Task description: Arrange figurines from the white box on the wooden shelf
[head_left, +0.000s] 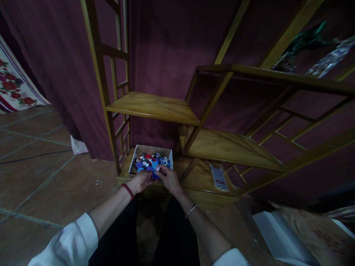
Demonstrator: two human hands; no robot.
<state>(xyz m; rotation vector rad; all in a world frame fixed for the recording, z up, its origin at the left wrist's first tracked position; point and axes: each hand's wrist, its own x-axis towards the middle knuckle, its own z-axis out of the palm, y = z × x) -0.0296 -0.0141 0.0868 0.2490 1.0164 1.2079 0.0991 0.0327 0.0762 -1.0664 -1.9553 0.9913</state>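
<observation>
A shallow white cardboard box (168, 152) stands on the bottom shelf, filled with small cartoon figurines (146, 161) and round blue and purple discs (154, 165). Just over its front edge, my left hand (142, 180) has its fingers closed round a dark blue-purple disc (155, 176). My right hand (169, 180) pinches a small, pale figurine (158, 169) directly above that disc. Whether the figurine is joined to the disc cannot be made out. Fingers of both hands hide part of these pieces.
A wooden shelf unit (155, 105) with slanted dividers surrounds the box. A pixelated flat item (219, 178) lies on the bottom shelf to the right. Clear and green ornaments (330, 59) stand higher up. A dark curtain (55, 66) hangs at left; white board (277, 232) lies at lower right.
</observation>
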